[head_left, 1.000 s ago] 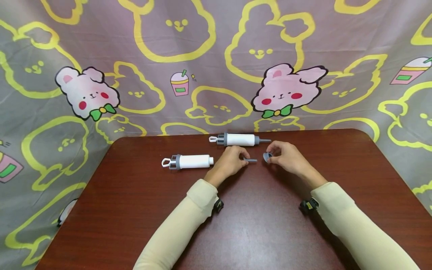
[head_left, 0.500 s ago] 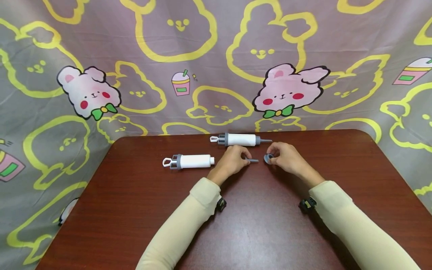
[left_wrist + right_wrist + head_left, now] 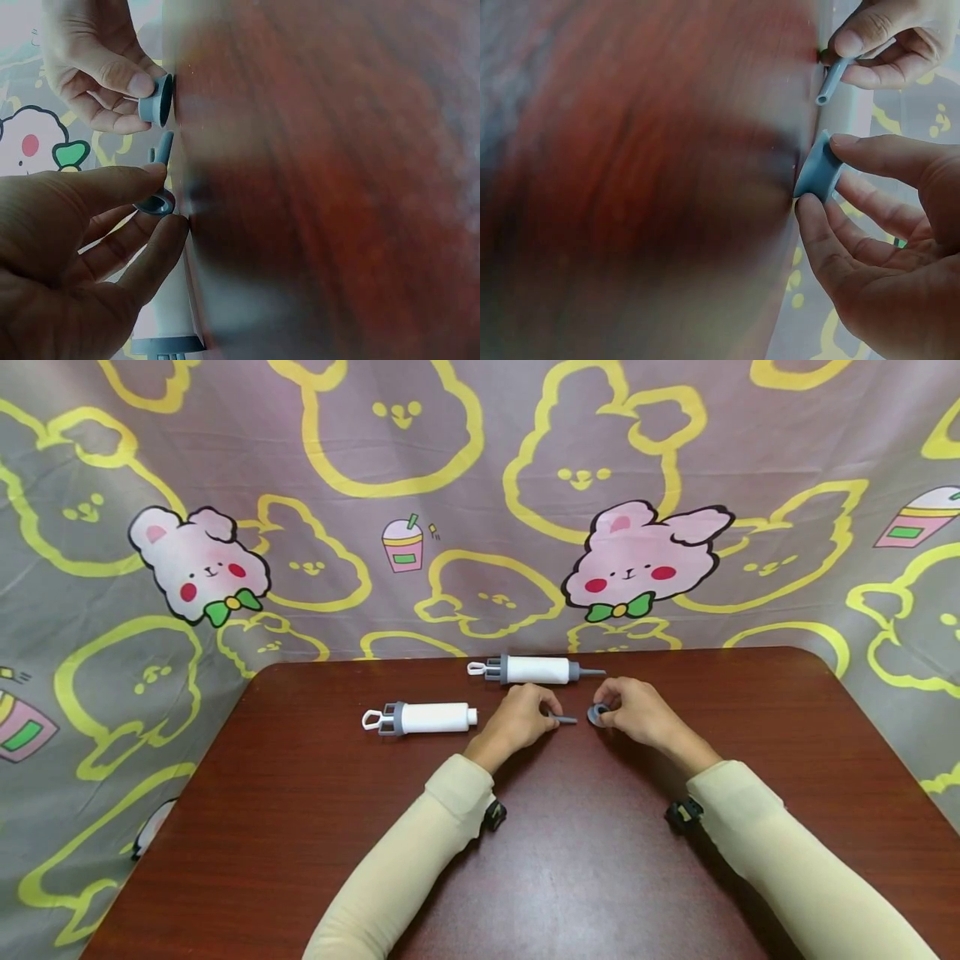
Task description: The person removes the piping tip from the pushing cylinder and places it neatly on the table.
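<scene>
Near the middle of the table, my left hand (image 3: 521,718) pinches a grey nozzle (image 3: 567,720) between thumb and fingertips, its thin tube pointing right. In the right wrist view the nozzle (image 3: 832,81) shows a hollow tip. My right hand (image 3: 637,710) pinches a grey flared ring (image 3: 597,715), with a wide rim and a short collar. The ring (image 3: 820,169) sits close to the tabletop, apart from the nozzle by a small gap. Left of my left hand lies a white syringe-like tube (image 3: 435,717) with a grey collar, a white loop handle and a bare white tip.
A second white syringe-like tube (image 3: 538,670), with a grey nozzle fitted, lies behind my hands near the back edge. Behind the brown table (image 3: 315,827) hangs a patterned cloth (image 3: 480,468).
The ring in my right hand has tilted, so its opening shows more. The nozzle in my left hand now dips slightly at its tip. The two tubes stay in place on the table.
</scene>
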### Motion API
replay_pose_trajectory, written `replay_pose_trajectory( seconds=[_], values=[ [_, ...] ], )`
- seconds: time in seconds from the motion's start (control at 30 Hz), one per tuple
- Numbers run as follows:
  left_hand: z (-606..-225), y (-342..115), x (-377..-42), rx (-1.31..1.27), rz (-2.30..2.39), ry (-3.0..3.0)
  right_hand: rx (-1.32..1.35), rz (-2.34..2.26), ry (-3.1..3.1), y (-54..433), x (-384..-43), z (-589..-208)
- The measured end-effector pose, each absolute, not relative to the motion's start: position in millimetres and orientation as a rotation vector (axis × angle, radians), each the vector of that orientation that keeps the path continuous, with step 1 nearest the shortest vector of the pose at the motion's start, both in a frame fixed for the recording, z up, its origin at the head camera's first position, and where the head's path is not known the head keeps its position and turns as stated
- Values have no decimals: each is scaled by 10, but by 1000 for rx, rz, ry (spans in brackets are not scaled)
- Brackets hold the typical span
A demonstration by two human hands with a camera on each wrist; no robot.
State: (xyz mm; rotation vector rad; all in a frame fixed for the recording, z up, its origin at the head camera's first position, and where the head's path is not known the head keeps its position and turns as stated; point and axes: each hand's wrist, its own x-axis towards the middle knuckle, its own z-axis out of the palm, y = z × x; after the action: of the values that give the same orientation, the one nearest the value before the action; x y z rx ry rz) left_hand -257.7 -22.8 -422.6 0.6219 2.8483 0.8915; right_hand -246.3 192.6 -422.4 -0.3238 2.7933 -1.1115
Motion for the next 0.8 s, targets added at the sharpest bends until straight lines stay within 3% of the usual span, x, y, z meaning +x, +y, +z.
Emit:
replay_pose_trajectory(
  seconds=[0.8],
  values=[
    [-4229,-222,-2551,559,872,2820,-361,-1039,2805,1917,-2437,-4231]
  ],
)
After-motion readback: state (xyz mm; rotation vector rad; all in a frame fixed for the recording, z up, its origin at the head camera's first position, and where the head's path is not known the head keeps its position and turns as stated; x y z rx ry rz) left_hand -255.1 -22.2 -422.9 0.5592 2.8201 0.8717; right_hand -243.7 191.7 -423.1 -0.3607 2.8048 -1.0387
